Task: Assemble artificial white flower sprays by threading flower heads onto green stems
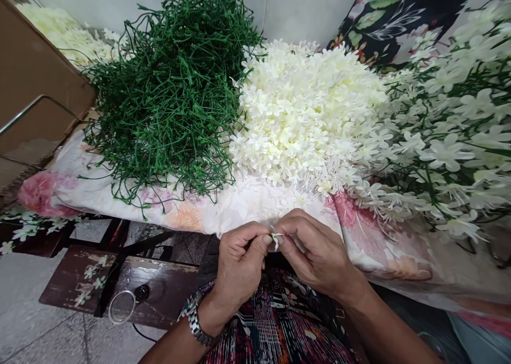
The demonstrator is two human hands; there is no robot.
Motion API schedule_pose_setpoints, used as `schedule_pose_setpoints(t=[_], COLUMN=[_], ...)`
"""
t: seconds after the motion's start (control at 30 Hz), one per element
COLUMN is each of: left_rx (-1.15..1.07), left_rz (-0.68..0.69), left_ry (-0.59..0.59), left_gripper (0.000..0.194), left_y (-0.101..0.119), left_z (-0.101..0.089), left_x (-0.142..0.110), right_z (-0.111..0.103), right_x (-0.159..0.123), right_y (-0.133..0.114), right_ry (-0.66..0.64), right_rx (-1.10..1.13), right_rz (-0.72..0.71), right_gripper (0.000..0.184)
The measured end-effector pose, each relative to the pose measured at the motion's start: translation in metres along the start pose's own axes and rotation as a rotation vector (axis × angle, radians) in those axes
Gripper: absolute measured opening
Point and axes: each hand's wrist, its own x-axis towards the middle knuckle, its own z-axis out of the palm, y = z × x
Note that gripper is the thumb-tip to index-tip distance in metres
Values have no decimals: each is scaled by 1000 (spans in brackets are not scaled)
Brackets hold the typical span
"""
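Note:
My left hand (242,260) and my right hand (317,252) meet in front of my lap, both in a fingertip pinch. Between them shows a small white artificial flower (275,240) with a bit of green; the fingers cover most of it. Just beyond the hands spreads a floral cloth (255,201) over the work surface. On it lies a tangled heap of green plastic stems (179,92), to the left. A pile of loose white flower heads (303,108) sits in the middle, touching the green heap.
Finished-looking white flower sprays with green stems (451,151) fill the right side. A cardboard box (35,76) stands at the left, with more pale flowers (64,34) behind it. A dark wooden bench (159,287) is low on the left. Dark floral fabric (391,26) hangs at the back.

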Motion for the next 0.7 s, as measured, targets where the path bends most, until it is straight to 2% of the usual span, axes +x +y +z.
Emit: schedule_pose_setpoints(t=[0.17,0.27,0.4,0.5,0.7], left_rx=[-119,-300,-444,-476,-381], left_rz=[-89,-171,-252,-242,-95], left_ry=[0,-14,2,-1,-17], left_gripper=[20,19,22,21,18], left_y=[-3,4,15,19,14], left_z=[-1,-2,-4,-5,-7], left_x=[0,1,3,3,-2], right_z=[-3,-11,-19,-19,-17], right_x=[1,0,0,0,5], right_y=[0,1,0,-5,-15], right_ry=[2,-17,29,27,83], right_rx=[22,59,53,60,82], right_rz=[24,68,99,84,104], right_gripper=[10,10,16,17,10])
